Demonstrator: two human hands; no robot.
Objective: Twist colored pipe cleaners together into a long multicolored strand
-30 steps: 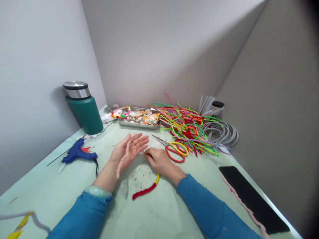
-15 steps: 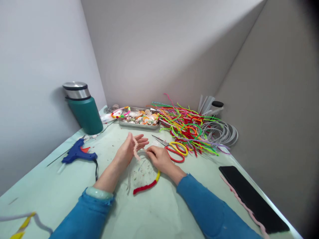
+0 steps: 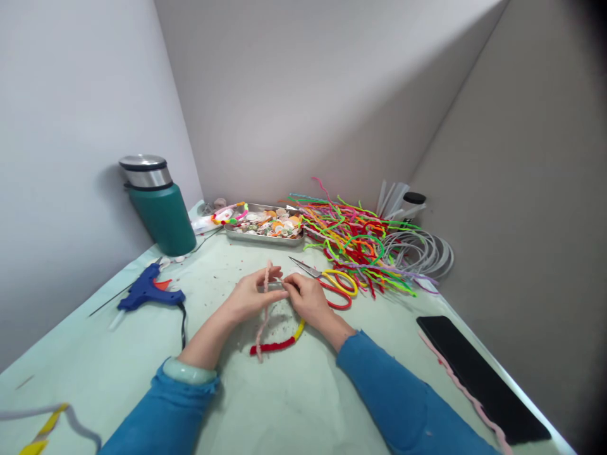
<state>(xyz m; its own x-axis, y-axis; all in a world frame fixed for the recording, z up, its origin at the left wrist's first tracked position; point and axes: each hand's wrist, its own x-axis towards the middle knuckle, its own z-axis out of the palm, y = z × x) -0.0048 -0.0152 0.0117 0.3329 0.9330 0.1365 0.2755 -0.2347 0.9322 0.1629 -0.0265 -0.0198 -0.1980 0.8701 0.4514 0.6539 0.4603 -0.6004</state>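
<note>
1. Pink fuzzy stem [image 3: 260, 332] hangs upright at the left hand [image 3: 258, 294], its top poking above the fingers and its lower end crossing the red part of the band below.
2. Left thumb and fingers stand apart with the stem running between them; whether they press on it, I cannot tell.
3. Right hand [image 3: 307, 297] pinches the red-and-yellow band [image 3: 279, 346], which curves out from beneath it; its fingertips almost meet the left ones, and the exact contact is too small to make out.
4. Scissors [image 3: 336, 285] with red and yellow handles lie just beyond the right hand.
5. Behind them spreads a heap of coloured stems [image 3: 353, 237], beside a metal tray [image 3: 264, 239] of buttons.
6. Far left: blue glue gun [image 3: 147, 291], green bottle [image 3: 164, 218].
7. Far right: black slab [image 3: 478, 376].
</note>
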